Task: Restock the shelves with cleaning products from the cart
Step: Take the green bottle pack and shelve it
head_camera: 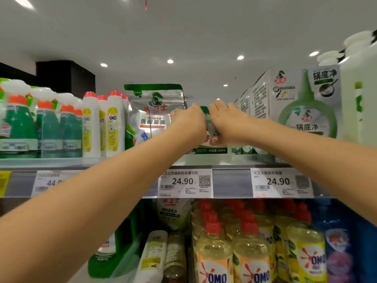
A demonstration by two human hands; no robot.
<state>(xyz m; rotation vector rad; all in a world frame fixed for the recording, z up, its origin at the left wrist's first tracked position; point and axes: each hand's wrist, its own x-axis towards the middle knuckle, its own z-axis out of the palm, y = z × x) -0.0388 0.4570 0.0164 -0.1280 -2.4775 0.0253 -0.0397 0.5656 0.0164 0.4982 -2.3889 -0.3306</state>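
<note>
Placing step: the left hand and right hand both curl around a green-capped bottle, standing it on the top shelf between a silver pouch and boxes. Next, it likely needs steadying upright, then release. Its white label carries a green band reading 250ml.

Green-capped bottle, silver-green pouch
</note>
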